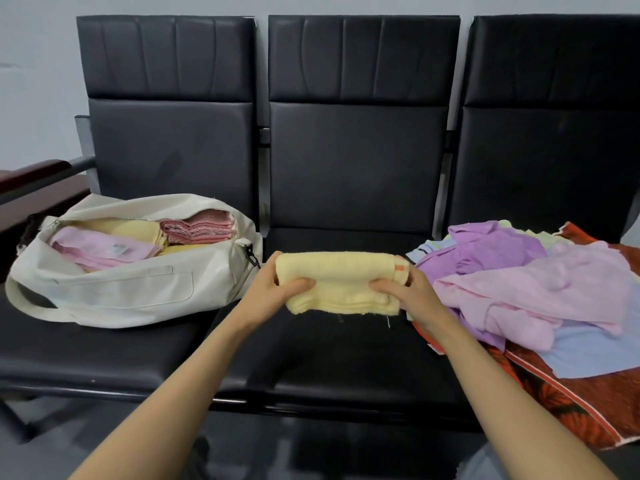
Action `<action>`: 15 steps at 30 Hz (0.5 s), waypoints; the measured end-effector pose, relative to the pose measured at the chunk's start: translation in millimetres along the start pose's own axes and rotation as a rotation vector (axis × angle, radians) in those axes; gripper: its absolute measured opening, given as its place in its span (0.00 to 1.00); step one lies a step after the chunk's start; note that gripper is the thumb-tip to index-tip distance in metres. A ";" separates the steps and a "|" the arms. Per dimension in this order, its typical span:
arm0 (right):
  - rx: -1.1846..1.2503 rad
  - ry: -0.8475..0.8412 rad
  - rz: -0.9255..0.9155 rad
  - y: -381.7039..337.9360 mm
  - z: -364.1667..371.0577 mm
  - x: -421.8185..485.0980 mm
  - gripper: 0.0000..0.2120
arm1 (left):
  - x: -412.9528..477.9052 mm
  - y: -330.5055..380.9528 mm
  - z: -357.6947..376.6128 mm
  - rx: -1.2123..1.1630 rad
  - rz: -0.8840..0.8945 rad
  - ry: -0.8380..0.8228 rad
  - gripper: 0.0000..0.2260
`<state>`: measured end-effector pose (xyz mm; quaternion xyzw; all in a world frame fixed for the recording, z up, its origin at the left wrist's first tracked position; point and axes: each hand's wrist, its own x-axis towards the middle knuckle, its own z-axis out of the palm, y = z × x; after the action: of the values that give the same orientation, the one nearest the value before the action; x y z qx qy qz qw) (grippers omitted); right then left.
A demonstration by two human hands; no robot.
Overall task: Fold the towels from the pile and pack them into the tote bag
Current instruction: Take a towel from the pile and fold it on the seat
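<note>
Left hand (pixel 277 289) and right hand (pixel 405 289) are each gripping an end of the folded yellow towel (pixel 339 275), thumbs on top, holding it over the middle of the surface (pixel 329 348); folding looks finished, packing coming up. Next move is calling for carrying it left into the open tote bag (pixel 121 296) at the surface's left end, atop the folded towels (pixel 100 251) there. The pile (pixel 536 282) is lying at the right end and running out of view, and the fingers under the towel are hiding.
</note>
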<state>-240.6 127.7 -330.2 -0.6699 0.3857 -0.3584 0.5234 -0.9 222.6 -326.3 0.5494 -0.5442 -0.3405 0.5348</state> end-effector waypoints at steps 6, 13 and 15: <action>-0.074 -0.028 0.216 12.7 24.1 18.2 0.25 | 6.7 -15.7 -2.8 -0.195 -0.370 0.017 0.20; 0.135 -0.272 0.411 -4.6 50.9 47.1 0.16 | 23.3 -8.8 -59.6 -0.215 -0.529 -0.038 0.09; 0.095 -0.340 0.325 -27.9 71.3 68.8 0.16 | 30.6 -0.5 -90.4 -0.054 -0.383 0.062 0.12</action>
<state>-143.1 101.0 -311.5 -0.6241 0.3776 -0.1692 0.6627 91.0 212.7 -302.7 0.6386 -0.4039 -0.4333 0.4912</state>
